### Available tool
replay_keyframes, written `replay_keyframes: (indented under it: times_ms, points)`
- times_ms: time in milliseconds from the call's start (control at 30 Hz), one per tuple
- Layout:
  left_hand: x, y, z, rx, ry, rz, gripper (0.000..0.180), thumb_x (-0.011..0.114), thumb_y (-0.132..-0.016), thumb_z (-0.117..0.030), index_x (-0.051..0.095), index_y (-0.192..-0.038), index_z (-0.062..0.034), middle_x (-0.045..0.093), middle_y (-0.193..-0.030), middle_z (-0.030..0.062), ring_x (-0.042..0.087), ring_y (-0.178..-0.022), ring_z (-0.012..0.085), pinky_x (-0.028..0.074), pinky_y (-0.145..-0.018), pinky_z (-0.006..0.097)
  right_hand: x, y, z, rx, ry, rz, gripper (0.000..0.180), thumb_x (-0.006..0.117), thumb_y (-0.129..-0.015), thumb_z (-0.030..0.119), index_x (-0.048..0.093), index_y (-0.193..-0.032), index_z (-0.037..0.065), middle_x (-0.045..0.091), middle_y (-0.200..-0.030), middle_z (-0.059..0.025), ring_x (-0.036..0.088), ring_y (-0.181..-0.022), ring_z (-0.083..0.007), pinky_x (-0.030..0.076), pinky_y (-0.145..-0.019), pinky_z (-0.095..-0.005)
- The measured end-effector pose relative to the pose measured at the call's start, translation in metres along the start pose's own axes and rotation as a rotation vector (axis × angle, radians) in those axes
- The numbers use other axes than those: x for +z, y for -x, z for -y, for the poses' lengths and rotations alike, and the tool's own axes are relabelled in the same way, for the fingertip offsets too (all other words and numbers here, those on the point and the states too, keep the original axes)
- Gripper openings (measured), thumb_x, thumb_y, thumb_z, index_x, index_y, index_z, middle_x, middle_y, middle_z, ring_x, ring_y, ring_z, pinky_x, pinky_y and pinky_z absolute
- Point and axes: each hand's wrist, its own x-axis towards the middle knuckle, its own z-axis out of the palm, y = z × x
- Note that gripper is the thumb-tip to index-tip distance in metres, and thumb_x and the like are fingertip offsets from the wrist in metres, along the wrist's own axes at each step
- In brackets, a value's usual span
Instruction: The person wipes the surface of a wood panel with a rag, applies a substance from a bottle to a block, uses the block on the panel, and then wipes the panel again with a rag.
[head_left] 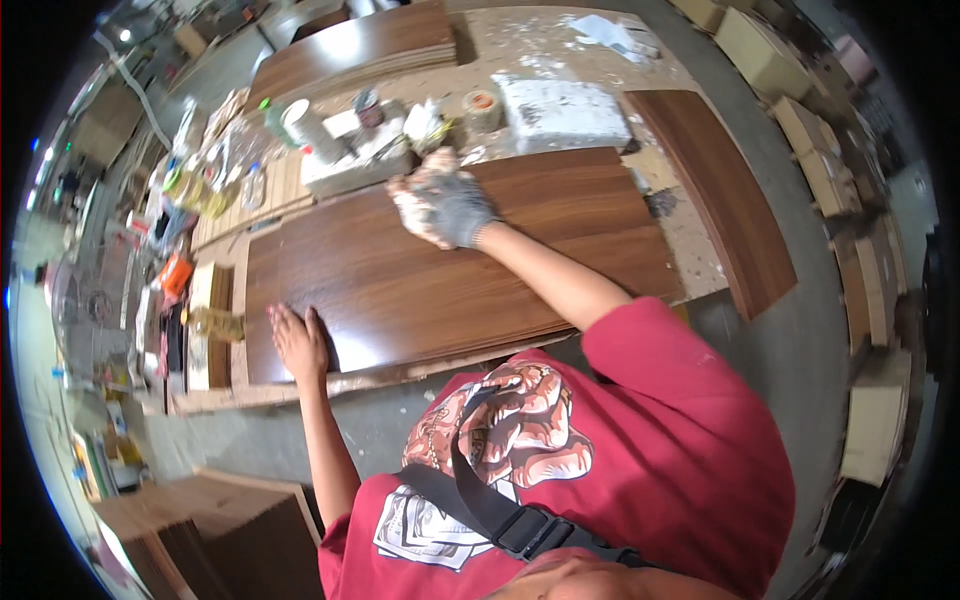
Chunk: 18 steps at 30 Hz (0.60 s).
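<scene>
A long dark brown wood-grain panel [540,220] lies flat on the workbench in front of me. My left hand [298,343] rests on the panel's near left corner, fingers stretched out and nothing in it. Near the panel's far edge, my right hand [460,205] wears a grey glove. Its fingers are closed over a pale crumpled rag [416,222] pressed against the panel; the fingertips are partly hidden.
Behind the panel stand a white block [562,113], a round tub [482,110], a paper roll [312,132] and several bottles. A second brown panel [715,190] overhangs the bench's right side. Stacked panels [350,50] lie at the back; cartons [765,55] line the right.
</scene>
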Motion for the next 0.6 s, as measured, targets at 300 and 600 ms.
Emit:
replay_keyframes:
  times_ms: [300, 600]
  points:
    - [-0.010, -0.028, -0.001, -0.141, 0.135, 0.050, 0.068, 0.050, -0.103, -0.049, 0.041, -0.154, -0.0052, 0.042, -0.157, 0.0174, 0.041, -0.143, 0.0363, 0.029, -0.118, 0.047, 0.008, 0.233, -0.283, 0.718, -0.002, -0.332, 0.056, 0.047, -0.104, 0.045, 0.041, -0.152, 0.018, 0.052, -0.143, -0.0136, 0.049, -0.133, -0.0332, 0.041, -0.106, -0.0554]
    - [0.008, -0.041, 0.068, -0.029, 0.454, -0.119, 0.047, 0.057, -0.100, -0.028, 0.059, -0.137, 0.0002, 0.062, -0.130, 0.0244, 0.059, -0.119, 0.0377, 0.046, -0.102, 0.045, -0.024, 0.201, -0.261, 1.027, -0.512, -0.403, 0.047, 0.062, -0.097, 0.046, 0.074, -0.106, 0.001, 0.074, -0.089, -0.0198, 0.072, -0.083, -0.0282, 0.055, -0.073, -0.0385]
